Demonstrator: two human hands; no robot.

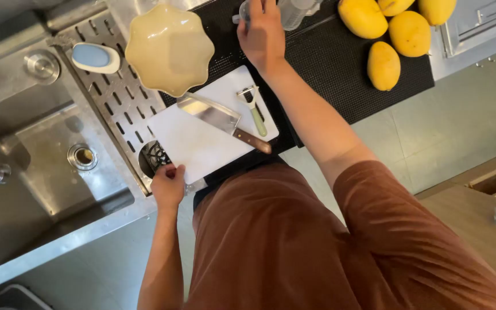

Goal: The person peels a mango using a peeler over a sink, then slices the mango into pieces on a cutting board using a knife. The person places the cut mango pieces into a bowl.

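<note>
My left hand (168,185) grips the near corner of a white cutting board (190,143) that lies partly over the sink's drain rack. A cleaver (213,115) with a brown wooden handle and a green-handled peeler (254,109) rest on the board. My right hand (262,34) reaches far forward onto a clear plastic container (285,11) at the back of the black mat (328,63); the fingers are partly hidden by blur. A pale yellow scalloped bowl (169,49) sits on the rack beyond the board.
Several yellow mangoes (400,31) lie on the mat at the far right. A steel sink (47,166) with a drain opens to the left, and a blue-and-white soap dish (95,57) sits on the slotted rack (116,97). A wooden surface (477,224) is at right.
</note>
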